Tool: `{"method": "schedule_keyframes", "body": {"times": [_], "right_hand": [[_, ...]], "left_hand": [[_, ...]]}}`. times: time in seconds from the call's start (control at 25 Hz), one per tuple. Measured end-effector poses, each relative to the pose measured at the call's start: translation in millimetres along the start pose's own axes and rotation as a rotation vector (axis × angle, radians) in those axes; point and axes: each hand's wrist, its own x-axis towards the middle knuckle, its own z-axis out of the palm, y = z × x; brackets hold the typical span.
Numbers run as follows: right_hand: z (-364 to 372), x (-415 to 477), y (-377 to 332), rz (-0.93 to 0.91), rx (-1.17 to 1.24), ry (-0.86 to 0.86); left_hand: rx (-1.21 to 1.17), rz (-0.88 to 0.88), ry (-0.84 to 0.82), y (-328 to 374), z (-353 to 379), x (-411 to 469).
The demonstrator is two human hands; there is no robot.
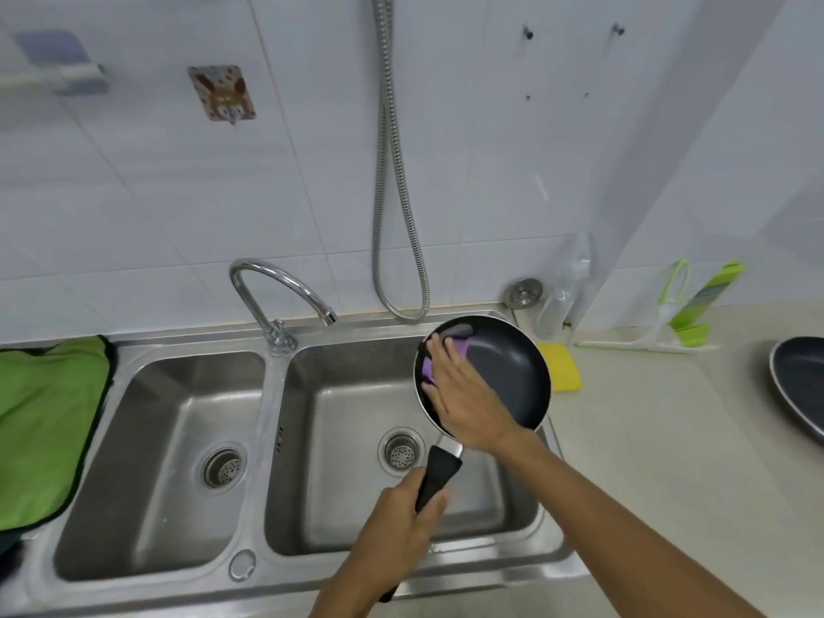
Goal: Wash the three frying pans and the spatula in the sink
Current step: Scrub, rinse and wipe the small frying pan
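**Scrubbing the small pan over the right basin**

My left hand (397,515) is closed around the black handle (439,479) of the small frying pan (504,376), approx. at the handle's middle, and it holds the pan tilted above the right basin of the sink (553,568). My right hand (463,394) lies flat inside the pan, fingers stretched, and presses a purple cloth (428,368) against the left part of the cooking surface. So this hand is not closed on anything, it only pushes down.

I think the pan is light, because one hand carries it w/o trouble. It is stiff, and the coating is prob. slippery when wet, so the handle is the good place to hold; the rim would slide. The cloth is soft and folds under the palm.

The pan is round, dark inside with a thin bright rim, and a metal piece joins the handle to the body. I see no food rests on it, but the picture is a bit blurred there.

A second frying pan (802,385) waits on the counter (669,439) at the far right, well apart. The third pan and the spatula I cannot see. The faucet (285,287) seems not running.
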Motion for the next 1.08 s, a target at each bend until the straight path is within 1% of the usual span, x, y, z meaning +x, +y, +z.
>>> {"method": "schedule_keyframes", "body": {"times": [0.04, 0.12, 0.2, 0.24, 0.32, 0.4, 0.44, 0.48, 0.52, 0.6, 0.68, 0.76, 0.84, 0.88, 0.92, 1.0, 1.08], "right_hand": [[0, 10, 12, 0.049, -0.081, 0.032], [-9, 17, 39, 0.156, -0.203, 0.019], [-15, 9, 57, 0.224, -0.240, 0.019], [-13, 1, 63, 0.238, -0.220, 0.015], [-4, -24, 59, 0.250, -0.085, -0.030], [0, -51, 34, 0.246, 0.165, -0.116], [1, -62, 16, 0.212, 0.270, -0.159], [-2, -67, -3, 0.154, 0.353, -0.153], [-6, -63, -17, 0.110, 0.423, -0.111], [-9, -42, -27, 0.067, 0.464, -0.048], [-5, -13, -17, 0.041, 0.361, 0.023], [-2, 16, -1, 0.027, 0.104, 0.075], [-8, 31, 11, 0.007, -0.128, 0.046], [-14, 35, 18, 0.018, -0.192, 0.032], [-17, 37, 28, 0.052, -0.219, 0.042], [-22, 29, 48, 0.166, -0.200, 0.047], [-14, 11, 66, 0.218, -0.142, 0.002]], "left_hand": [[-0.013, -0.001, 0.013, 2, -5, 2], [-0.082, 0.008, 0.025, 5, -17, 5], [-0.164, 0.001, 0.025, 4, -26, 5], [-0.171, -0.003, 0.028, 3, -28, 4], [-0.112, 0.006, 0.037, 1, -26, 4], [-0.073, -0.001, 0.033, 2, -20, 3], [-0.059, -0.006, 0.017, 3, -18, 3], [-0.040, -0.011, -0.005, 3, -17, 2], [-0.022, -0.012, -0.029, 4, -16, 0], [-0.012, -0.012, -0.042, 7, -15, -3], [-0.019, -0.005, -0.024, 13, -16, -3], [-0.045, -0.003, 0.011, 20, -14, 1], [-0.106, -0.013, 0.035, 25, -15, 3], [-0.141, -0.022, 0.038, 26, -16, 3], [-0.171, -0.031, 0.042, 26, -19, 3], [-0.216, -0.049, 0.050, 23, -21, 2], [-0.236, -0.068, 0.063, 18, -21, 0]]}}
